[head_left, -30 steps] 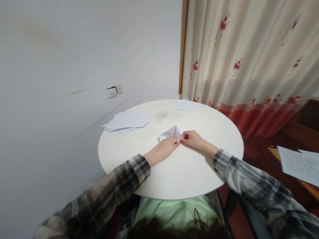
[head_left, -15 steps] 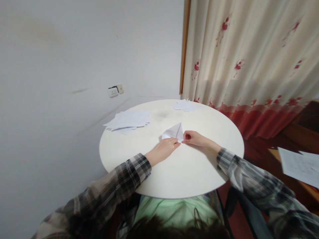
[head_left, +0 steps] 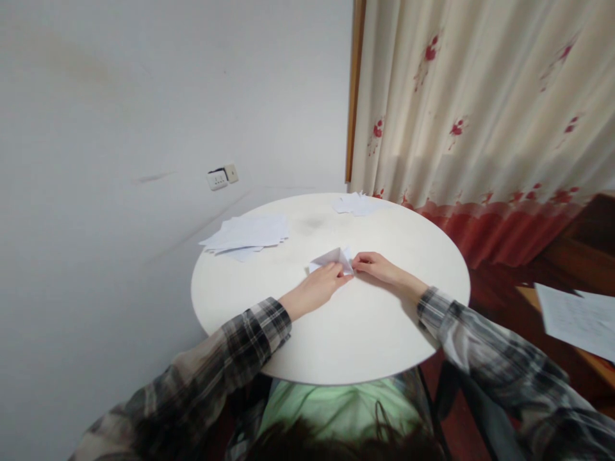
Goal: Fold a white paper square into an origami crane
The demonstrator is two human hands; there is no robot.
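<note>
A small sheet of white folded paper [head_left: 331, 257] lies near the middle of the round white table [head_left: 346, 333], with a crease and a raised flap on its far side. My left hand [head_left: 323, 282] bears down on its near edge, fingers bent over the paper and thumb pointing right. At the paper's right corner, my right hand [head_left: 377, 266] pinches the edge between thumb and forefinger, its other fingers curled in. Part of the paper is hidden under my left fingers.
A stack of white sheets [head_left: 250, 232] sits at the table's left, and smaller paper pieces [head_left: 355, 203] lie at its far edge. Beyond are a wall with a socket [head_left: 218, 180] and a flowered curtain [head_left: 480, 115]. Written sheets [head_left: 576, 317] rest on a wooden surface at right.
The paper's raised peak has come down lower and nearer to me. My left fingers have shifted forward onto the paper; my right hand has barely moved.
</note>
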